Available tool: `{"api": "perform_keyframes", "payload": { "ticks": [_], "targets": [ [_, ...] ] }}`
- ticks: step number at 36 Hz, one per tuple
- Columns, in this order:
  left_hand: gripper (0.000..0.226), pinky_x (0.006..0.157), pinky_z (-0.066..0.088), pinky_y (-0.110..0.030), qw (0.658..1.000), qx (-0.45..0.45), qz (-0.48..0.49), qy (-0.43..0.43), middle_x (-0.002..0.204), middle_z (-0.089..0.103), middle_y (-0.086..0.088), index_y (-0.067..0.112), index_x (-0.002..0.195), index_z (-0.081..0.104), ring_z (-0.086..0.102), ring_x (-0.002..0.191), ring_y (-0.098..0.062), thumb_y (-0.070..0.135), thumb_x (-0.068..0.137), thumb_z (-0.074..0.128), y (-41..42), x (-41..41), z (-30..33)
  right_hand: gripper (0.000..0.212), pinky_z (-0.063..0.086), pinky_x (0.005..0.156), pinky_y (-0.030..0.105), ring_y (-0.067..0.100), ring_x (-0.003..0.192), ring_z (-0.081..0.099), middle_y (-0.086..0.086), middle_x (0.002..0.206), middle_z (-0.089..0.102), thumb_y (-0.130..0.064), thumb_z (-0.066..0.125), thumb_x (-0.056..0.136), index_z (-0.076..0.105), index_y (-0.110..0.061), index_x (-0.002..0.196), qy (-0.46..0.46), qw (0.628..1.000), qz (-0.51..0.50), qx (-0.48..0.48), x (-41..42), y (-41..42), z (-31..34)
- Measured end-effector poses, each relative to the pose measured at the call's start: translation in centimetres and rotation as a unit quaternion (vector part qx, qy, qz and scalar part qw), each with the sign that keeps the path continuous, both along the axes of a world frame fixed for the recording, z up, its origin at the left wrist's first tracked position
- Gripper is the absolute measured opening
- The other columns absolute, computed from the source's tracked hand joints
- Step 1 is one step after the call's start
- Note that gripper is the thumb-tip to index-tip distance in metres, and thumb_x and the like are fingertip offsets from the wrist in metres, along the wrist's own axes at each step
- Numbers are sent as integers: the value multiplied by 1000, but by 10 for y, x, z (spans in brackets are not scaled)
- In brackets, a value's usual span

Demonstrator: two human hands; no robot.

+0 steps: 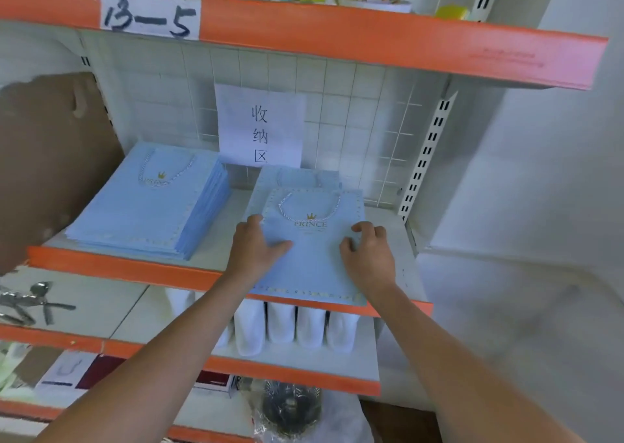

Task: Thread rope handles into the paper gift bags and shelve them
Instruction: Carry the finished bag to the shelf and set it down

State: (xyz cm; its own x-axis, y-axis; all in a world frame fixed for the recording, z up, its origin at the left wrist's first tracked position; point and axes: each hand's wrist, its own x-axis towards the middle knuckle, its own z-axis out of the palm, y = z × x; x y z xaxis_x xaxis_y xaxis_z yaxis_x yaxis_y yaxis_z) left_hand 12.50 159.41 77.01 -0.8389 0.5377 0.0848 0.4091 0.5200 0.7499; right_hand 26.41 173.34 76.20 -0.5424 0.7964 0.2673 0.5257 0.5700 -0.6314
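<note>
A flat light-blue paper gift bag (314, 263) with a gold crown, the word PRINCE and a white rope handle (309, 206) lies on top of a small pile on the shelf (209, 260). Its near edge overhangs the orange shelf front. My left hand (255, 248) rests on the bag's left edge with fingers spread. My right hand (366, 253) lies on the bag's right side with its fingers bent onto the paper. Another blue bag (297, 176) shows beneath, farther back. A taller stack of the same bags (148, 203) sits at the shelf's left.
A paper sign (260, 125) hangs on the wire grid behind. A brown cardboard sheet (50, 159) stands at left. An orange shelf labelled 13-5 (150, 14) runs overhead. White rolled items (293, 324) stand on the shelf below. A white wall is at right.
</note>
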Motion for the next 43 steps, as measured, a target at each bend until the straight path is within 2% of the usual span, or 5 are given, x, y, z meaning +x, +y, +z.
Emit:
{"api": "perform_keyframes", "payload": {
  "ticks": [10,20,30,36,43],
  "targets": [
    [69,88,44,-35,999,-27,-17,-12,127,42,-15,8,132,42,55,111,-34,43,82,74,24,-21,-3,24,42,70,32,20,74,51,2,105,45,-23,53,91,50,-19,115,2,997,-11,-76,-3,19,-5],
    [55,81,47,-33,995,-21,-97,-10,115,39,-6,11,123,45,58,98,-29,41,84,70,68,23,-7,5,30,50,29,15,55,42,-2,62,46,-23,53,90,50,-21,94,50,992,-57,-101,65,57,-16],
    [60,84,43,-30,989,29,-135,44,128,38,-7,12,131,43,56,104,-26,40,85,70,113,71,20,7,32,63,28,21,70,46,2,81,53,-25,55,90,50,-24,95,119,984,-111,-67,107,91,5],
    [62,99,37,-33,989,80,-78,92,130,42,-15,6,131,48,45,124,-29,31,82,75,105,42,34,17,33,73,23,22,86,51,8,102,56,-13,56,90,61,-9,107,143,988,-60,-8,62,93,35],
    [67,101,36,-34,999,15,4,39,136,43,-15,9,136,46,44,128,-31,34,81,75,70,-25,16,36,42,93,26,24,100,58,9,137,40,-20,56,92,58,-17,128,15,997,50,-50,-23,76,26]
  ]
}}
